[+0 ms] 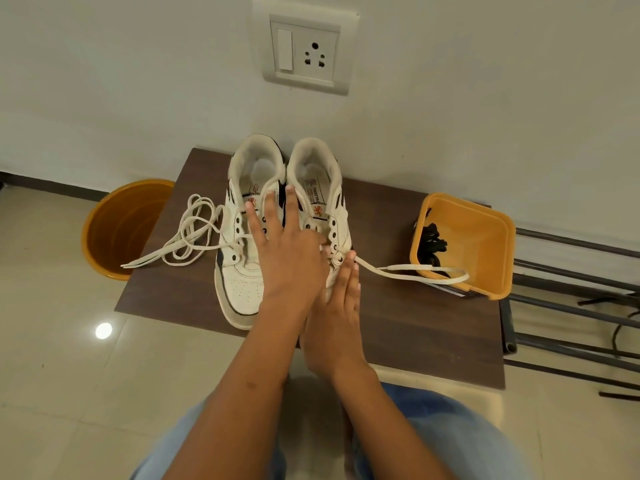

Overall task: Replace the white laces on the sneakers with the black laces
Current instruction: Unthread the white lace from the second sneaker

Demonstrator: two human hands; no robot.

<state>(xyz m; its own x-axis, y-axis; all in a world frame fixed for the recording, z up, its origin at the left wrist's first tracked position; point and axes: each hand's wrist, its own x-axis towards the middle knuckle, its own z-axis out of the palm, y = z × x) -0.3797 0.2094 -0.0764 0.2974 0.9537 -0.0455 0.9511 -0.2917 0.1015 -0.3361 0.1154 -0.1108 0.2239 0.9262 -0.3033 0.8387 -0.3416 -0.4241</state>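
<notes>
Two white sneakers stand side by side on a dark brown table point(415, 334), the left sneaker point(242, 282) and the right sneaker point(313, 161). My left hand point(287, 251) lies spread over both tongues with straight fingers, pressing down. My right hand point(337, 317) reaches in under it and pinches the white lace point(408, 273) at a low eyelet of the right sneaker; its thumb is hidden. That lace trails right into an orange tub point(485, 237), where black laces point(433, 240) lie. A loose white lace point(194, 233) lies coiled left of the sneakers.
An orange bucket point(117, 230) stands on the floor at the table's left edge. A grey metal rack point(571, 306) runs along the right side. The wall with a socket plate point(306, 51) is right behind the sneakers.
</notes>
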